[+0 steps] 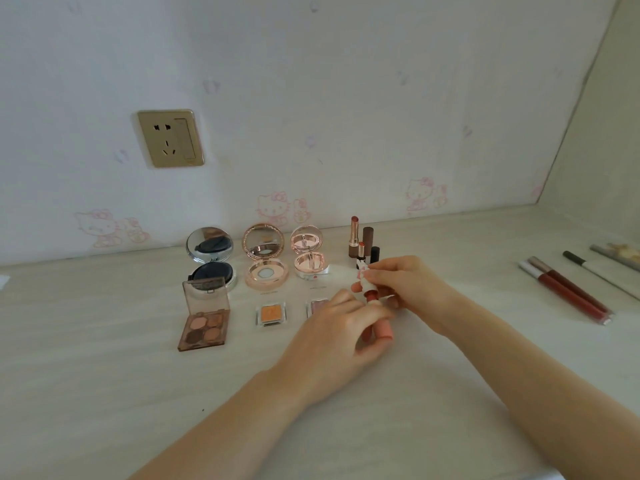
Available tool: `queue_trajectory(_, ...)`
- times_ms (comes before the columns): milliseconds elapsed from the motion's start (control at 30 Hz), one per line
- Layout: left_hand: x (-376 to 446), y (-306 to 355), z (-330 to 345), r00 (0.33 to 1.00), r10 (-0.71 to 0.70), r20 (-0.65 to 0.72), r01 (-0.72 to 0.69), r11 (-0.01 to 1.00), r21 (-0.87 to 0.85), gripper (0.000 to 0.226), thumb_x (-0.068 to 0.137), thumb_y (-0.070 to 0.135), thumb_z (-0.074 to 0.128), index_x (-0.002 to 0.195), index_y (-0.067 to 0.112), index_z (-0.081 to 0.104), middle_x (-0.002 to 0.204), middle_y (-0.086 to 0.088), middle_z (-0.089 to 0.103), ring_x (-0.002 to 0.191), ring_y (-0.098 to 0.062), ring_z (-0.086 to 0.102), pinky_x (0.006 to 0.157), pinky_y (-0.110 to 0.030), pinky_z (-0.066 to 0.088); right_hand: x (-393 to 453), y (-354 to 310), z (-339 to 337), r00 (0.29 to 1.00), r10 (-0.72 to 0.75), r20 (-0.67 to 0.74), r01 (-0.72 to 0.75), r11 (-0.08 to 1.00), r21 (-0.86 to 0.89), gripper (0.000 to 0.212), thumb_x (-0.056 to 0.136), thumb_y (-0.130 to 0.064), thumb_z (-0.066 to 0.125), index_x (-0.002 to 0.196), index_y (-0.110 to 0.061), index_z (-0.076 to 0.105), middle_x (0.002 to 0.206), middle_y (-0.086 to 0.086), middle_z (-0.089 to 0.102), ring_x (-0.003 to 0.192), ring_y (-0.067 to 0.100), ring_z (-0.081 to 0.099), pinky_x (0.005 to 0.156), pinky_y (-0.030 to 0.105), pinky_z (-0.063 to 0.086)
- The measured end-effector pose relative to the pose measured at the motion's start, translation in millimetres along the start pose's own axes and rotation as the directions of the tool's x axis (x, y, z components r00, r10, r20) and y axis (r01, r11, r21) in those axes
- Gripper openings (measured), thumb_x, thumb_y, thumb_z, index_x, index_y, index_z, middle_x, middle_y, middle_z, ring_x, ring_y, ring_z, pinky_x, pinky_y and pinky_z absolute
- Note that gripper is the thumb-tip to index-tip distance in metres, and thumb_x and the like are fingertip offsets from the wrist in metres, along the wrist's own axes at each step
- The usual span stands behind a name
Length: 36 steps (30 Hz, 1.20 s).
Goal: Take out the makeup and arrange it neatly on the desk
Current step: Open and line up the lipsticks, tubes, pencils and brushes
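Note:
My left hand (341,332) grips the pink tube of a lipstick (379,323) above the desk. My right hand (401,278) pinches its white and pink cap (363,277) at the top end. Behind them stand two opened lipsticks (355,233) with their dark caps (369,237). To the left, three open compacts lean in a row: a silver one (209,252), a rose-gold one (264,256) and a smaller pink one (308,252). In front lie an open eyeshadow palette (204,315), an orange single shadow (270,313) and a pink one (317,306), partly hidden by my left hand.
Two dark red lip gloss tubes (568,294), a white pencil with a dark cap (599,271) and another stick (616,256) lie at the right of the pale desk (104,393). A gold wall socket (169,138) sits on the wall behind. A side wall closes the right end.

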<state>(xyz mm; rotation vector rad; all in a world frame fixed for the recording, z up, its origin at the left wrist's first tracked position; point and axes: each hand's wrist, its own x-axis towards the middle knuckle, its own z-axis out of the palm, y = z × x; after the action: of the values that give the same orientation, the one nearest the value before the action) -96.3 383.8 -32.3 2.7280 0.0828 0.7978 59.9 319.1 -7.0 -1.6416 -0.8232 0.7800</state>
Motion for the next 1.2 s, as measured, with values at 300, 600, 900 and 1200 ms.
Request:
queue_trajectory(300,-3,0,1,0.999,0.038,-0.025,-0.038,0.999,0.026,0.022,0.086,0.029,0.064,0.107,0.022,0.067,0.084,0.010,0.063,0.087,-0.011,0.049,0.076,-0.022,0.042,4,6,-2,0.999,0.040,0.009,-0.041,0.993,0.112,0.018,0.089,-0.017,0.064,0.098,-0.002,0.069,0.094,0.012,0.074,0.065,0.014,0.058,0.063,0.029,0.037)
queue_trajectory(600,-7,5,2,0.999,0.032,0.009,-0.032,0.999,0.038,0.021,0.087,0.030,0.060,0.106,0.021,0.064,0.087,0.010,0.061,0.086,-0.011,0.049,0.070,-0.028,0.047,6,5,-2,0.998,0.041,-0.040,-0.044,0.997,-0.070,0.012,0.082,-0.022,0.073,0.089,-0.012,0.074,0.062,0.002,0.058,0.046,0.008,0.042,0.048,0.018,0.036)
queue_trajectory(900,-4,1,4,1.000,-0.015,0.010,0.014,0.999,0.028,0.015,0.090,0.030,0.057,0.102,0.023,0.065,0.081,0.009,0.055,0.085,-0.010,0.046,0.073,-0.028,0.045,14,4,3,0.995,0.040,-0.090,-0.056,0.982,-0.182,0.013,0.080,-0.025,0.074,0.089,-0.015,0.075,0.054,-0.002,0.053,0.045,0.007,0.043,0.045,0.018,0.034)
queue_trajectory(1200,-5,1,0,0.998,-0.058,0.037,0.059,0.998,-0.013,0.011,0.085,0.029,0.058,0.093,0.022,0.061,0.076,0.013,0.049,0.081,-0.008,0.043,0.071,-0.036,0.047,14,7,10,0.997,-0.052,-0.064,0.033,0.966,-0.258,0.016,0.078,-0.034,0.076,0.085,-0.019,0.074,0.059,-0.008,0.062,0.053,0.007,0.051,0.048,0.018,0.040)
